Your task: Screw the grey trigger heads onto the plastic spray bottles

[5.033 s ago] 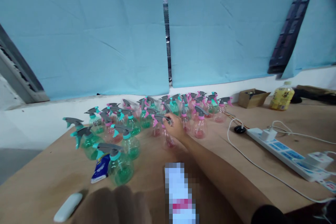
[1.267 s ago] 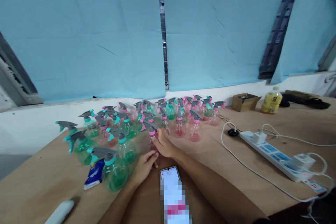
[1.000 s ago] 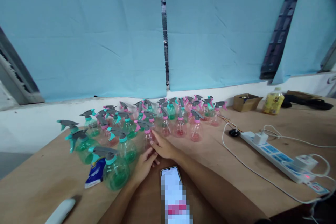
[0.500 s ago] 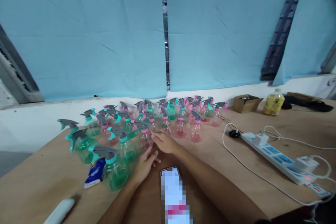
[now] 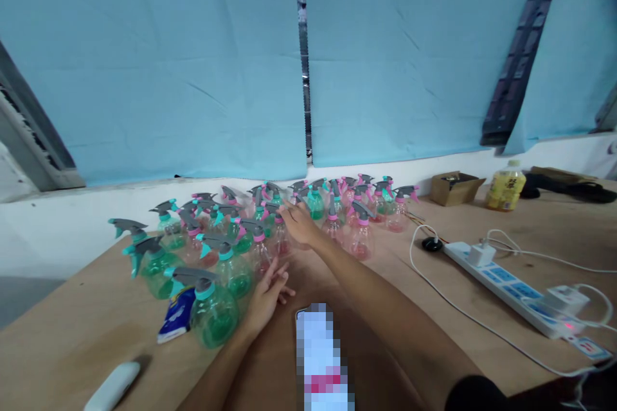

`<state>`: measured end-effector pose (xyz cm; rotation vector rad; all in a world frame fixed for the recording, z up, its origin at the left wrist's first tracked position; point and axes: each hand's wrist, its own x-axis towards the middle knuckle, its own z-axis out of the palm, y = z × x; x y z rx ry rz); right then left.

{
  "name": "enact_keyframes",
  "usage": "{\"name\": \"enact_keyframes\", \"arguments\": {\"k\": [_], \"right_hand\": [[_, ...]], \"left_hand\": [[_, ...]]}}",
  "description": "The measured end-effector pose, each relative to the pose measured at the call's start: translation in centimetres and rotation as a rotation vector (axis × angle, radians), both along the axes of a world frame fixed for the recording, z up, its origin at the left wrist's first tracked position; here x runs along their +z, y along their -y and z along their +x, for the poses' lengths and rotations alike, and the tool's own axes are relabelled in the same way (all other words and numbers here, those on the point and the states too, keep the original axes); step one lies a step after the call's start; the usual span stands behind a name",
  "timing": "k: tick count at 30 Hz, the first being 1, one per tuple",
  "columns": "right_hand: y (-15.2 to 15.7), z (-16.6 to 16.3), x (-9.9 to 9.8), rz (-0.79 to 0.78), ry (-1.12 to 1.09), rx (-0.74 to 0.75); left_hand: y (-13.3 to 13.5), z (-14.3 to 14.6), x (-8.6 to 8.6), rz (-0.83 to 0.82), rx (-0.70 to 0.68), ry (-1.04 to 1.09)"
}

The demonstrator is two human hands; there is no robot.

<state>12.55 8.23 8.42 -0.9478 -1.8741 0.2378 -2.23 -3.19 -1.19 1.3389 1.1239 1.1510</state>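
Note:
Many clear spray bottles with grey trigger heads stand grouped on the table, some with green liquid and teal collars, some with pink liquid and pink collars. My left hand (image 5: 264, 303) rests on the table with its fingers apart, its fingertips close beside a pink spray bottle (image 5: 263, 255). Further forward, my right hand (image 5: 299, 223) reaches among the pink bottles, fingers stretched and partly bent, covering one bottle. Whether it touches that bottle is hidden. Another pink bottle (image 5: 281, 241) stands just left of it. Left of my left hand is a green spray bottle (image 5: 214, 320).
A phone (image 5: 318, 347) lies between my forearms. On the left are a blue packet (image 5: 176, 318) and a white object (image 5: 113, 386). To the right, a power strip (image 5: 499, 286) trails white cables, with a cardboard box (image 5: 456, 191) and a yellow drink bottle (image 5: 504, 189) behind.
My right hand has moved forward and up from the front pink bottle to the bottles behind it. That front bottle sits slightly further left. My left hand has barely moved.

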Motion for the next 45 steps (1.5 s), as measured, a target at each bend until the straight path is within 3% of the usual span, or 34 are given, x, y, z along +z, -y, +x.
{"name": "enact_keyframes", "arguments": {"k": [3,8,19,25,33,45], "right_hand": [[-0.3,-0.3,-0.2,-0.055,-0.014,0.007],[-0.3,-0.3,-0.7,0.007,-0.023,-0.006],[-0.1,-0.2,-1.1,-0.025,-0.059,0.005],[0.7,0.5,-1.6,0.104,-0.085,0.016],[2.3,2.0,-1.7,0.224,-0.316,0.012],[3.9,3.7,-4.9,0.188,-0.520,0.019]], "left_hand": [[-0.1,-0.1,-0.2,-0.010,0.014,0.022],[-0.1,-0.1,-0.4,-0.001,0.012,0.040],[0.6,0.2,0.5,0.016,0.024,0.024],[0.5,0.1,0.3,0.020,0.035,0.026],[0.4,0.1,0.2,0.042,0.058,0.001],[0.1,-0.2,-0.3,0.045,0.041,-0.039]]}}
